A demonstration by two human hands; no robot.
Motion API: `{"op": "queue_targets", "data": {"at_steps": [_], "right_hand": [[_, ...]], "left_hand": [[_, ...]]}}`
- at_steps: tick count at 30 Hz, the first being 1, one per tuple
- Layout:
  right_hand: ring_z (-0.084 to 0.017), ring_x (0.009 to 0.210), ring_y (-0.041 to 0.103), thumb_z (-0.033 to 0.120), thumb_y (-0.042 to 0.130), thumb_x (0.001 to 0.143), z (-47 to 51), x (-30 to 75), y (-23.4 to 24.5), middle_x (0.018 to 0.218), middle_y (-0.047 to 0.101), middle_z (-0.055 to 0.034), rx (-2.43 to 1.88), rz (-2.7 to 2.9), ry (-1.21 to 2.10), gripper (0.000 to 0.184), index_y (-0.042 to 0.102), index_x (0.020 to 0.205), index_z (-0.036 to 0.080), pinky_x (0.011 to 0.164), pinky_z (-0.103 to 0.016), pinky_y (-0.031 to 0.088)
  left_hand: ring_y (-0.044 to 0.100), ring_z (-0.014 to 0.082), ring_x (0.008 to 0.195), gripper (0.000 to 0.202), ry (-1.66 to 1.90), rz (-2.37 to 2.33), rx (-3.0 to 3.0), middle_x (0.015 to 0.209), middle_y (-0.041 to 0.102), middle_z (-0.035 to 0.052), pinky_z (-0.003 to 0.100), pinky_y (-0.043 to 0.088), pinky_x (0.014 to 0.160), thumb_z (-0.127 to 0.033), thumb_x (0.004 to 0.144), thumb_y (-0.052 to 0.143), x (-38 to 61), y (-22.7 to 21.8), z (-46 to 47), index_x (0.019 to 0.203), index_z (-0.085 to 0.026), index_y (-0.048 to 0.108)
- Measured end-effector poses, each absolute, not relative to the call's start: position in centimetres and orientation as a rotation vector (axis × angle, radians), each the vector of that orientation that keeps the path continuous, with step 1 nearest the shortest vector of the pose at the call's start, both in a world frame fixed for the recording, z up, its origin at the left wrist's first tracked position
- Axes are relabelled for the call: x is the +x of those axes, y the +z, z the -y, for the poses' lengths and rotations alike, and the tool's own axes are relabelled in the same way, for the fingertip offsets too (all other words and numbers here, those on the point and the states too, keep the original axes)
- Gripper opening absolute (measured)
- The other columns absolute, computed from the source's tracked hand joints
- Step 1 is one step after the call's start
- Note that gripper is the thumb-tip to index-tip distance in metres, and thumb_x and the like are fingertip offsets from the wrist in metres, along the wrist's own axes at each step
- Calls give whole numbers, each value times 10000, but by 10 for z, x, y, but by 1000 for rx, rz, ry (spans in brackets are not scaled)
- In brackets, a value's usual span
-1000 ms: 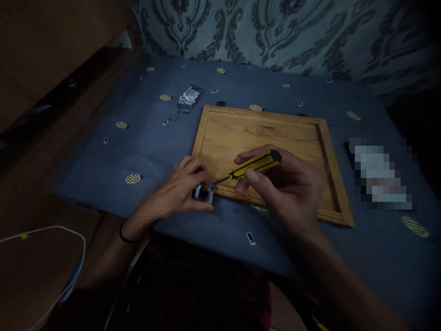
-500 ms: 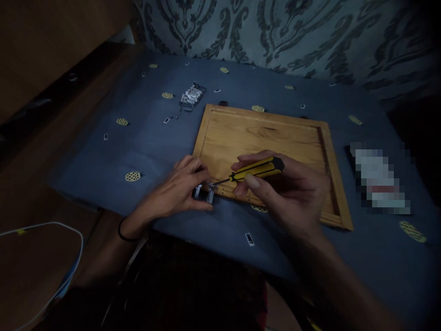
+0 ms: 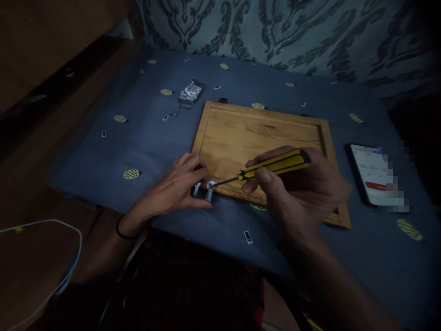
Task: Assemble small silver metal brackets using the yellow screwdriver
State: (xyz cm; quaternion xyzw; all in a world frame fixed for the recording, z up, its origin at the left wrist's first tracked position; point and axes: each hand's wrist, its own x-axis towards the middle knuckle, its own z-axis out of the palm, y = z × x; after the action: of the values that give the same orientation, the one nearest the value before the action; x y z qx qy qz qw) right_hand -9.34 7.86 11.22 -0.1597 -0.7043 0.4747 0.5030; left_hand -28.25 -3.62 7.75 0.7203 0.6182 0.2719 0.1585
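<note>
Fitting: located at the 8 o'clock corner of the panel, at its near edge. Left hand grips the fitting, thumb on the near side and forefinger on the far side, gap narrow. Right hand, at 4 o'clock, holds the driver by its handle in a closed grip; the shaft points toward 9 o'clock, its tip at the fitting. Status, by judgement: work on this fitting is in hand and incomplete; whether any screw is seated cannot be told. A row of dark holes along the near edge, right of the fitting, shows no hardware. Parts in the pile at 10 o'clock lie loose, apart from the panel, and appear unused. Count, outward from the grip: fittings at the panel, one, showing two metal arms; drivers, one; panels, one; holes, several, too small to count; loose bits beside the pile, two visible; piles, one, its overlapping pieces not countable; dark pieces at the far edge, two, at 11 and 1 o'clock, partly hidden; phones, one, at 3 o'clock on the cloth.
</note>
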Motion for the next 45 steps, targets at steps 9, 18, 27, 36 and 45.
{"op": "queue_targets", "data": {"at_steps": [9,18,27,36,45], "right_hand": [[-178,667,713,422,923,775,-77,-89,109,863,719,13,-494,1787,1226,224,762,904,335,532,-324,631],[-152,613,694,388,931,770,-77,-91,108,872,720,31,-489,1772,1248,223,765,909,334,516,-311,613],[-171,638,694,409,922,778,-78,-88,106,827,705,31,-478,1816,1211,233,763,932,337,565,-337,617],[-180,663,698,393,900,813,-78,-88,106,832,706,26,-468,1828,1186,198,758,942,342,601,-353,611],[-168,653,697,376,857,862,-77,-89,106,836,712,22,-452,1833,1194,139,751,938,329,599,-345,615]], "left_hand": [[525,293,1170,412,736,-1757,2002,1149,606,69,433,468,1038,-490,845,861,-282,83,37,1082,-207,679],[530,284,1149,412,734,-1779,2035,1150,611,72,418,471,1016,-479,843,867,-281,82,37,1070,-197,671],[535,287,1154,415,722,-1794,2020,1152,613,73,431,473,1025,-479,839,872,-281,83,37,1066,-201,662],[530,288,1161,403,702,-1781,1991,1170,616,76,444,471,1039,-494,855,853,-281,86,37,1068,-207,666],[529,300,1169,425,684,-1785,1991,1176,616,88,458,468,1044,-499,848,857,-281,87,36,1077,-189,677]]}}
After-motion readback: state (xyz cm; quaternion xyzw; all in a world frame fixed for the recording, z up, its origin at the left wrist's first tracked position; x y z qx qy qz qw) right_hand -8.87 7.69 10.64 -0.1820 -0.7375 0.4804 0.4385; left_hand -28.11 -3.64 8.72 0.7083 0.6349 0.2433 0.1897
